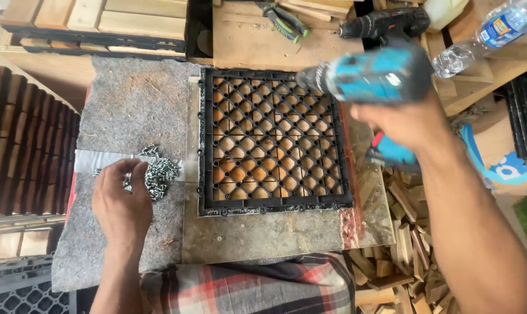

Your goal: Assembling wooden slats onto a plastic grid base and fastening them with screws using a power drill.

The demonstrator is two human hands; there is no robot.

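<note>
Screws [156, 174] — small, silvery, heaped — under left hand [121, 200] fingers pinching; right hand [411, 122] clenched around blurred teal drill [371, 75].

Clear plastic water bottle with blue label [496, 32]: lying above-right of right hand [406, 125] | brown cardboard box with blue print [496, 157]: just right of that hand

A single head-worn camera looks steeply down and forward, close over the workbench, taking in the black plastic grid tile [275, 141] between the left hand [121, 203] and the right hand [411, 122] gripping the drill.
</note>
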